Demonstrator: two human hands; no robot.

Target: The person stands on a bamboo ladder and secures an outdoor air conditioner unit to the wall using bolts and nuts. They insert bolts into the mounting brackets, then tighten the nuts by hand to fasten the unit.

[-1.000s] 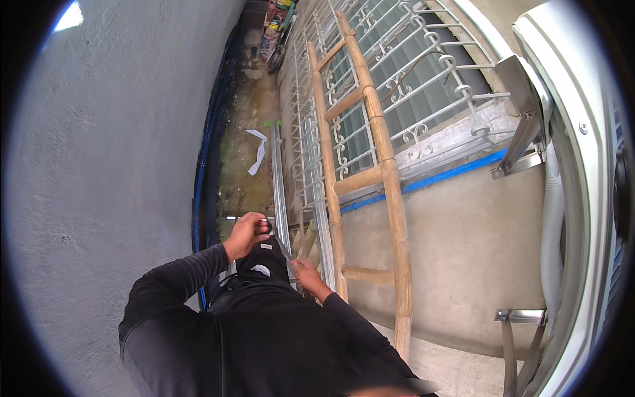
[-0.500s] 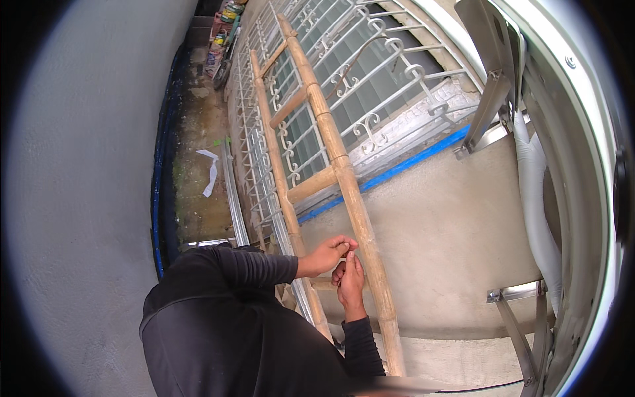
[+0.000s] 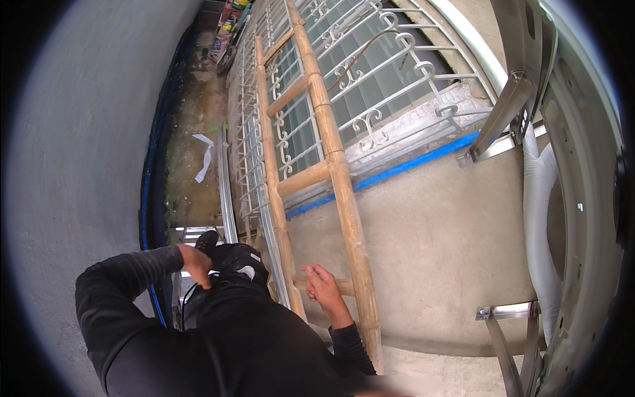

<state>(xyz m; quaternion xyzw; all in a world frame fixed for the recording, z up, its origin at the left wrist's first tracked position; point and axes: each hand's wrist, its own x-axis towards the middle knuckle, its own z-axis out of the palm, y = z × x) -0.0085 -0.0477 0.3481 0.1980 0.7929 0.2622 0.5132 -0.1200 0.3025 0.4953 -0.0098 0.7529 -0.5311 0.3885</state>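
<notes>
The fingers of the left hand (image 3: 194, 264) are foreshortened and blurred beside the black clothing (image 3: 264, 337) at the waist; whether anything is held in them cannot be told. The fingers of the right hand (image 3: 324, 289) are loosely bent, the foremost pointed leftward; whether anything small is gripped there cannot be told either. Part of the lowest visible rung of the ladder (image 3: 338, 165) is covered by the right hand, and whether it is touched cannot be made out. One rail is cut off by the upper edge, and the feet of both rails are hidden from sight. A dark shoe (image 3: 208, 239) is only partly shown.

The ladder is made of pale tan bamboo, ringed at the joints, its two round rails being joined by thinner rungs. It is placed to the right of the body, in front of the white grille (image 3: 370, 130) and the beige wall (image 3: 430, 245); a blue strip (image 3: 417, 162) is crossed by it. Its long axis is directed from the upper edge toward the lower, slanted slightly rightward on the way down. The upper rungs are tilted up to the right; the lowest is set nearly level.
</notes>
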